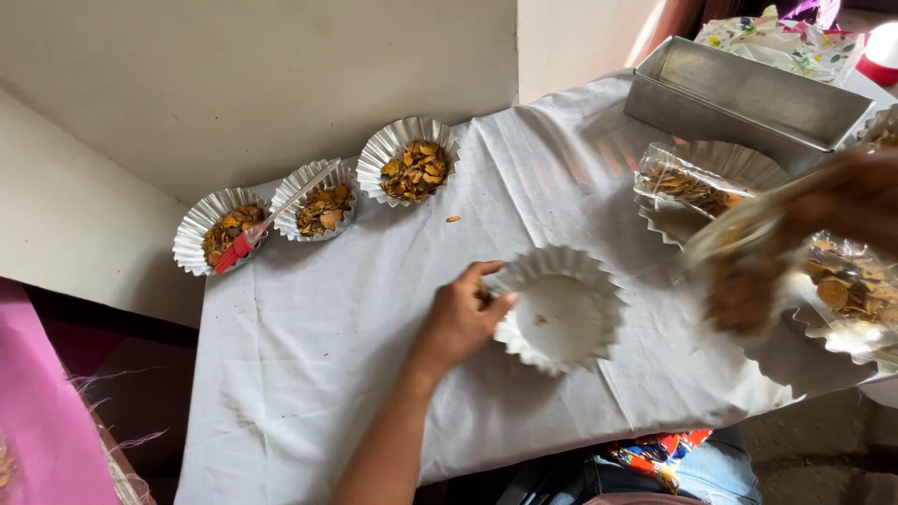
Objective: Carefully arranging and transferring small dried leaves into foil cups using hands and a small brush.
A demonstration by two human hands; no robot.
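A person sits at a table covered with a white cloth (374,327). The left hand (460,318) rests on the cloth and pinches the wavy rim of an empty foil cup (561,309). The thumb is on top of the rim and the other fingers are curled close together beside it. The cup sits flat in the middle of the table, near the person. It has only a small crumb inside.

The right hand (842,201) is up in the air over the right side of the table. It is blurry. It seems to grip a clear bag (748,257) with brown chips in it, but how the fingers are set cannot be told. Under it lie more clear bags of chips (847,285) and a stack of foil cups (730,168).

Far over on the left, three filled foil cups (410,161) stand in a row by the wall. They hold brown chips. A brush with a red handle (245,238) lies across two of them. One loose chip (453,219) lies on the cloth near the row. A long metal tin (748,89) stands at the back right.
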